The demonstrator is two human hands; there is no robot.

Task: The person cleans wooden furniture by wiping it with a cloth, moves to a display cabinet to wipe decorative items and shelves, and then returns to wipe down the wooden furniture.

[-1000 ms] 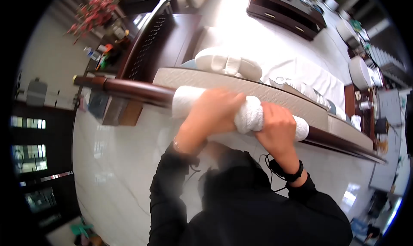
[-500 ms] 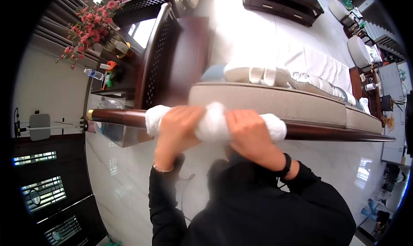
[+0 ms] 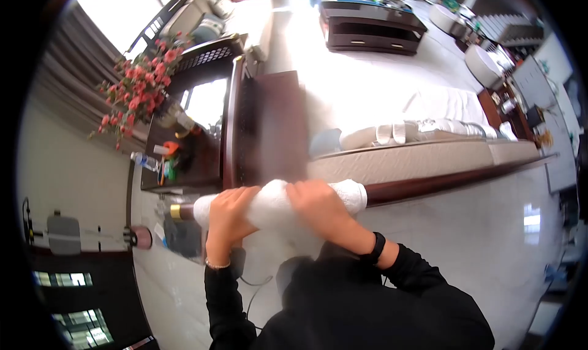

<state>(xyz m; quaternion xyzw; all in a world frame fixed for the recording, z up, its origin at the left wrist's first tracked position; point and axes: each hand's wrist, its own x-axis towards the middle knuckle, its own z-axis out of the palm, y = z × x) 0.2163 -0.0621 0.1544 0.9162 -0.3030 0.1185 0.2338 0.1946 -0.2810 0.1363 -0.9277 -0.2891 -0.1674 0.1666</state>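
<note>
A white cloth (image 3: 269, 206) is draped and bunched over the dark wooden top rail (image 3: 416, 186) of a sofa back. My left hand (image 3: 231, 210) wraps over the cloth close to the rail's gold-capped left end (image 3: 176, 211). To its right, my right hand (image 3: 315, 204) grips the same cloth, fingers curled over the far side of the rail. The cloth bulges up between my two hands. My palms and the rail's underside are hidden.
A beige sofa cushion (image 3: 422, 162) runs along behind the rail. On the left, a dark side table (image 3: 199, 166) holds a flower vase and a water bottle (image 3: 146, 161). A coffee table (image 3: 370, 25) stands farther off. Below the left end is a pink-and-black object (image 3: 139, 237).
Both hands and the cloth have slid left along the rail toward its gold-capped end. The camera view has also shifted and tilted.
</note>
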